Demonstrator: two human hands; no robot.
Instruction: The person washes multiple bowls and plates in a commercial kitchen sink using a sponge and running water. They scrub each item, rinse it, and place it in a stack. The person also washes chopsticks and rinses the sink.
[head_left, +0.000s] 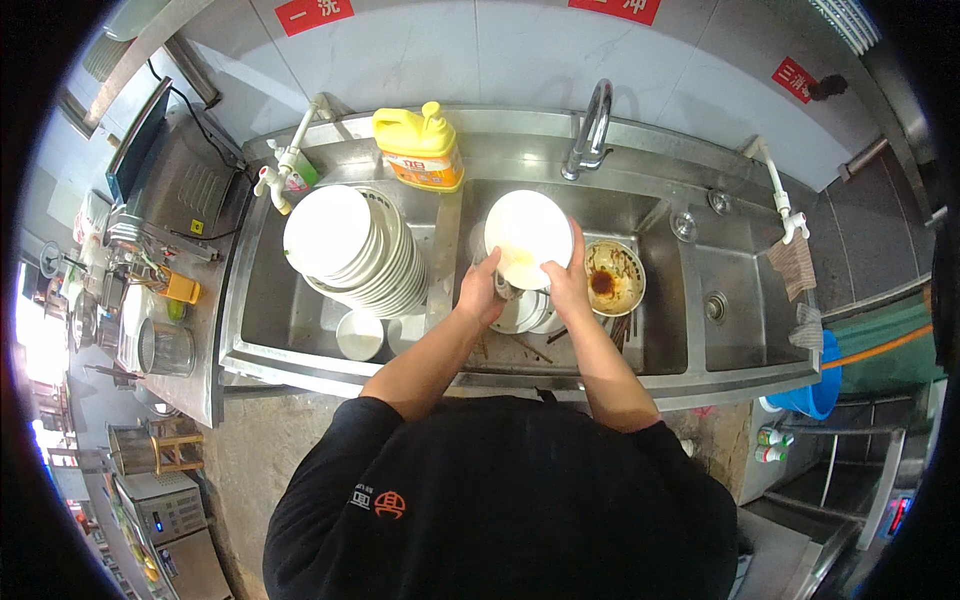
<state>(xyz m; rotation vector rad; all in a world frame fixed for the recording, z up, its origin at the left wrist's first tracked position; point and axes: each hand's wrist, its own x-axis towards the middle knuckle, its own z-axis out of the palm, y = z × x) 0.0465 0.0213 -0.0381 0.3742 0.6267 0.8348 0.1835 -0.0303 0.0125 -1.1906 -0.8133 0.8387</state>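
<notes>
Over the middle basin of a stainless steel sink (666, 322), I hold a white plate (528, 232) with both hands. A faint yellowish smear shows on its near part. My left hand (480, 294) grips the lower left edge, thumb on top; my right hand (568, 286) has the lower right edge, its fingers behind the rim. A greyish item by my left hand is too hidden to name. Beneath lie more white plates (523, 313), partly covered by the held one. Right of them a bowl (615, 279) contains dark reddish-brown residue. Chopsticks (616, 334) and food scraps are on the basin floor.
A tall stack of white dishes (367, 262) and a small white bowl (360, 335) occupy the left basin. Behind stand a yellow detergent jug (420, 150) and a chrome faucet (592, 131). White taps (274, 185) flank the sink; cloths (793, 266) hang at its right edge.
</notes>
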